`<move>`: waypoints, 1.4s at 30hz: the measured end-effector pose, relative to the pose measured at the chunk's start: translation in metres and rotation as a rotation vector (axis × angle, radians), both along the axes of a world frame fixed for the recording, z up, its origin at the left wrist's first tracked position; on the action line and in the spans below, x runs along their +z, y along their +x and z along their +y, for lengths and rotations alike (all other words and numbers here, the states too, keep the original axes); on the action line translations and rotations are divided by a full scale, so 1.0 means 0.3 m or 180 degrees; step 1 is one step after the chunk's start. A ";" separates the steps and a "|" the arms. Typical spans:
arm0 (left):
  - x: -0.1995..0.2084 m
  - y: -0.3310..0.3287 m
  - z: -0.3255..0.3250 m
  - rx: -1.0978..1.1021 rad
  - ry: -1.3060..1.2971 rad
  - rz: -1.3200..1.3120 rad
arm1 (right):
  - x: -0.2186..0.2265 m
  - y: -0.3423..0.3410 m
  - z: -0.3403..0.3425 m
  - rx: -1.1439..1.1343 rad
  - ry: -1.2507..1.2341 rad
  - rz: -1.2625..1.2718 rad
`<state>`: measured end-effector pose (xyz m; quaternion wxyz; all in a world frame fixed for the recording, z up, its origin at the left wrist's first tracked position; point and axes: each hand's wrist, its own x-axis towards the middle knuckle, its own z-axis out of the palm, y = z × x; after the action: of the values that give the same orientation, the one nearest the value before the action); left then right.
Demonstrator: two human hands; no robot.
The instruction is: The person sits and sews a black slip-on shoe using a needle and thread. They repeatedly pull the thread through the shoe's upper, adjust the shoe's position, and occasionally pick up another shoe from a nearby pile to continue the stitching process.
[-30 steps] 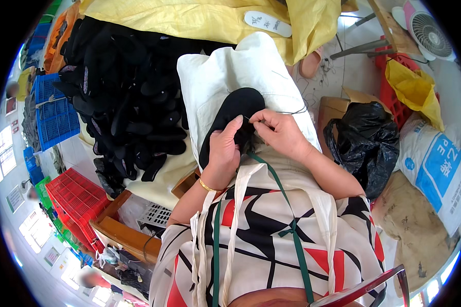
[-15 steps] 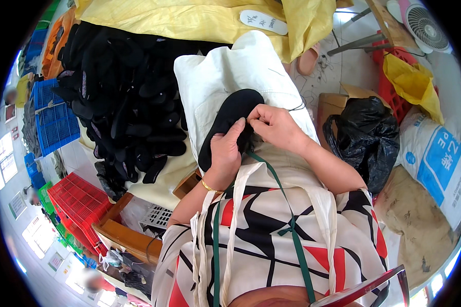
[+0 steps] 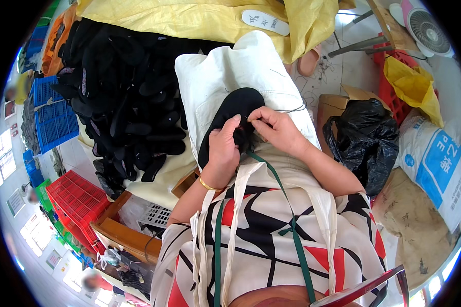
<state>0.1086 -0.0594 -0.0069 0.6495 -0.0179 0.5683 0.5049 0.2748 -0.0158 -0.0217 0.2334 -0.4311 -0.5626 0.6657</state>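
Observation:
A black cloth shoe (image 3: 235,105) lies sole-up and slanted over the white cloth (image 3: 264,66) on my lap. My left hand (image 3: 224,143) is closed round its near side, the thumb lying along the edge of the opening. Just right of that thumb, my right hand (image 3: 271,128) pinches a thin needle (image 3: 248,119) between thumb and fingertips, close to the shoe's edge. Dark thread (image 3: 296,108) loops out over the cloth beyond my right hand. My left fingers are mostly hidden behind the shoe.
A big heap of black shoes (image 3: 123,97) is at left, below a yellow sheet (image 3: 189,23) bearing a white insole (image 3: 265,22). A wooden drawer (image 3: 120,233) and red crate (image 3: 77,204) stand lower left. Right are a black plastic bag (image 3: 366,133) and a fan (image 3: 429,31).
My right fingertips have drawn slightly away from the shoe, and the needle now shows between them and my left thumb. The left hand has shifted a little, still gripping the shoe.

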 end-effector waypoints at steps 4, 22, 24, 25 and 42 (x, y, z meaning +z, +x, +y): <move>0.009 0.002 0.005 0.0056 -0.0016 0.0015 | -0.004 -0.009 -0.005 -0.0065 0.0393 -0.0181; -0.017 0.036 -0.069 -0.0555 0.0964 0.0346 | 0.131 -0.054 0.096 0.0403 0.1593 -0.0998; -0.012 0.045 -0.075 -0.0736 0.1107 0.0753 | 0.114 -0.059 0.083 0.0424 0.1655 -0.0947; -0.014 0.038 -0.077 -0.0906 0.1061 0.0865 | 0.098 -0.059 0.075 0.0436 0.1682 -0.0917; 0.241 -0.214 0.277 -0.4657 0.1770 0.3895 | 0.203 0.633 0.295 -0.3205 -0.0672 0.2866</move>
<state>0.0444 0.0237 0.0654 0.3770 0.7537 0.5380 0.0174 0.4646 0.0726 0.0393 0.6825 -0.3418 -0.0737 0.6418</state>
